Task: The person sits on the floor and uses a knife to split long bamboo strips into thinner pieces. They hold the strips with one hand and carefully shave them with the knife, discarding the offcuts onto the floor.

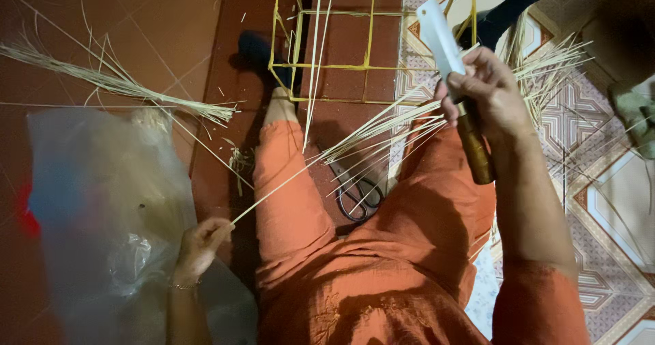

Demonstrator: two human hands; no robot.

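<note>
My right hand [486, 86] grips a knife [447, 52] with a broad pale blade and a brown wooden handle, blade pointing up and away. The same hand pinches a thin bamboo strip [321, 164] against the blade. That strip runs down to the left, where my left hand [201, 243] holds its other end between the fingers. More pale strips [382, 130] fan across my orange-clad legs below the knife.
A yellow stick frame [321, 65] stands on the red tile floor ahead. Scissors [355, 191] lie between my legs. A strip bundle [116, 82] lies at left, above a clear plastic bag [102, 208]. Patterned tiles [600, 154] and more strips are at right.
</note>
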